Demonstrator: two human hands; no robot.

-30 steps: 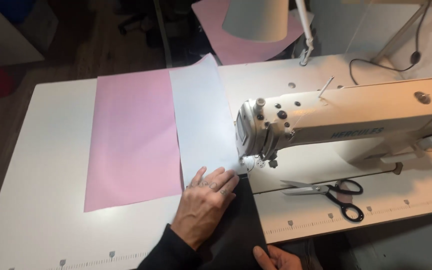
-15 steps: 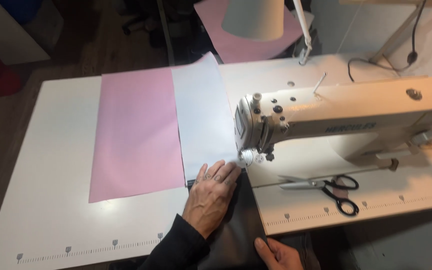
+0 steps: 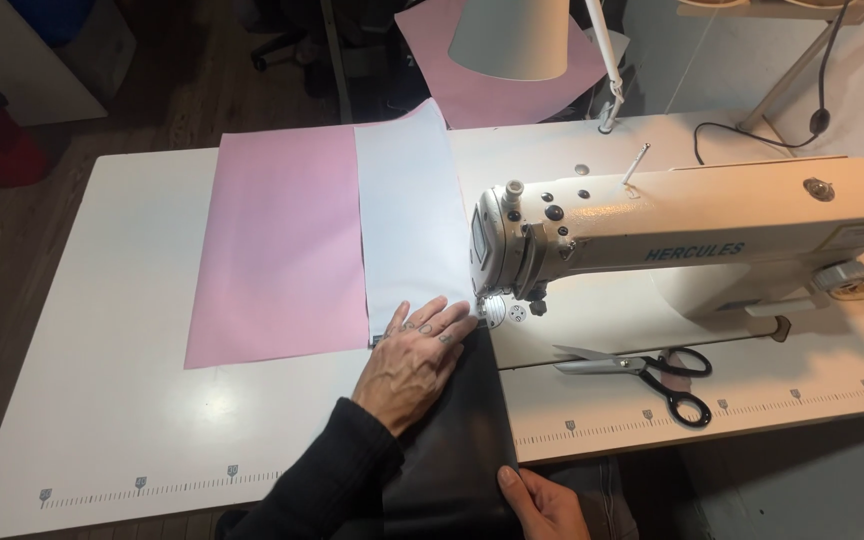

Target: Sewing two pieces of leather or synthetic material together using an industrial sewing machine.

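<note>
Head cam looks straight down on a white sewing table (image 3: 102, 400) with a cream industrial sewing machine (image 3: 692, 230) on the right side. The left hand (image 3: 414, 360) lies flat with fingers spread and extended, palm pressing down on a dark piece of fabric (image 3: 457, 430) right where it meets a white sheet (image 3: 407, 220) — that flat press looks like it's there to keep the layers from sliding near the needle area (image 3: 497, 312), which sits just beside the fingertips. The right hand (image 3: 542, 500) is at the bottom edge of the view, thumb on top of the dark fabric's near corner and the fingers curled under it as far as I can tell, pinching the edge — probably holding it taut and lined up with the machine bed.

A pink sheet (image 3: 282, 240) lies flat to the left of the white one, edges touching or slightly overlapped, can't tell which. Black-handled scissors (image 3: 652, 370) rest on the table in front of the machine, blades pointing left, close to the right hand. A lamp shade (image 3: 507, 35) hangs over the back of the table, with another pink piece (image 3: 552, 80) behind it.
</note>
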